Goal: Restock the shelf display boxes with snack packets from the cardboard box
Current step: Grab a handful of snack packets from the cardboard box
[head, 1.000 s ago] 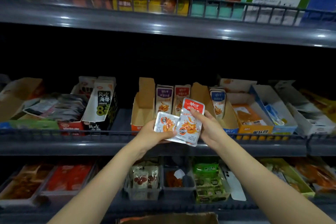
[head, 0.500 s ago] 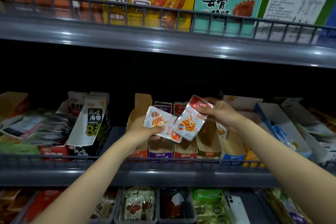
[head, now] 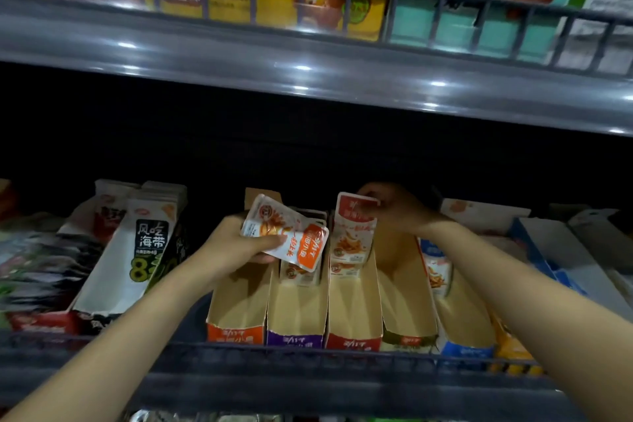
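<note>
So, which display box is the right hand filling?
The red-fronted box next to the purple-fronted box; the right hand holds a packet upright in it.

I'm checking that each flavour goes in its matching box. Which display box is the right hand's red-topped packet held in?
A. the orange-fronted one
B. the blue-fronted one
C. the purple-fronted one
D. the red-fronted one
D: the right hand pinches the red-topped packet by its top edge, and the packet stands upright at the back of the red-fronted box.
</note>
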`<state>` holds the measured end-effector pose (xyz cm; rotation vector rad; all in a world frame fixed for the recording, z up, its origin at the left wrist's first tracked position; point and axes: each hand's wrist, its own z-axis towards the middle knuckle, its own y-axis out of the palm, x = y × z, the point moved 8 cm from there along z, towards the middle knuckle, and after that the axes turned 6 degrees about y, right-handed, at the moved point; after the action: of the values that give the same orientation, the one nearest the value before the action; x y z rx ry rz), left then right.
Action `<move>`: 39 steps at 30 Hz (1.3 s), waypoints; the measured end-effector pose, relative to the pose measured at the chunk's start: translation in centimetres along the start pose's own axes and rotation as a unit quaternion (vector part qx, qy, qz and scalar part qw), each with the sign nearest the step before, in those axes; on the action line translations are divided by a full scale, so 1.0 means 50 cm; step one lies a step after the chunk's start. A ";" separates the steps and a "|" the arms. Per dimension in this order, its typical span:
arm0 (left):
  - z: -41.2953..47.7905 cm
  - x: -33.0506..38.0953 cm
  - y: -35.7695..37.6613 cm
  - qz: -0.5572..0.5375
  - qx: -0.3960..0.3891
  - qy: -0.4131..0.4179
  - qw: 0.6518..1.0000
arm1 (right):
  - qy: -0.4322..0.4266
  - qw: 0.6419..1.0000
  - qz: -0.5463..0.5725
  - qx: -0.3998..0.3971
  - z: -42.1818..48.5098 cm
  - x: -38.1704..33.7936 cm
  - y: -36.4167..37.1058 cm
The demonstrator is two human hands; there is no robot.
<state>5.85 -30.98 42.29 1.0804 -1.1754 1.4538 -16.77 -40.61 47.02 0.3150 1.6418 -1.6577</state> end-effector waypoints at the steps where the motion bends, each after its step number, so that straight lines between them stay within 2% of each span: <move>1: 0.004 -0.004 0.003 -0.007 -0.004 -0.005 1.000 | -0.001 1.000 -0.001 -0.002 0.007 0.006 0.005; 6: 0.013 -0.015 0.015 -0.012 -0.012 -0.012 1.000 | -0.034 0.999 -0.023 0.006 0.017 0.019 0.025; 11: 0.014 -0.016 0.020 -0.016 -0.021 -0.009 1.000 | -0.027 0.999 -0.045 0.002 0.017 0.032 0.039; 25: 0.001 -0.022 0.024 -0.042 -0.020 -0.008 0.999 | -0.007 0.992 -0.098 0.084 -0.024 0.024 0.039; 27: -0.004 -0.024 0.021 -0.058 -0.010 -0.011 0.998 | -0.017 0.994 -0.032 0.105 -0.043 0.004 0.032; 29: -0.009 -0.021 0.019 -0.100 0.002 -0.012 0.995 | -0.002 0.990 0.083 0.113 -0.069 -0.024 0.039; 32: -0.022 -0.005 0.022 -0.209 0.016 -0.005 0.978 | 0.074 0.948 0.307 0.032 -0.104 -0.050 0.089; 34: -0.034 0.003 0.024 -0.258 0.015 -0.007 0.966 | 0.107 0.932 0.343 -0.045 -0.123 -0.069 0.135; 35: -0.040 0.004 0.022 -0.267 0.017 -0.013 0.963 | 0.104 0.926 0.360 -0.052 -0.129 -0.080 0.145; 37: -0.053 0.001 0.005 -0.261 0.030 -0.027 0.965 | 0.090 0.907 0.410 -0.025 -0.131 -0.093 0.143; 39: -0.065 0.000 -0.017 -0.268 0.043 -0.034 0.962 | 0.083 0.906 0.414 -0.008 -0.131 -0.105 0.140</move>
<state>6.47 -27.70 41.91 1.3881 -0.7810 1.0535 -10.83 -31.87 44.35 1.0112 1.3399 -0.9778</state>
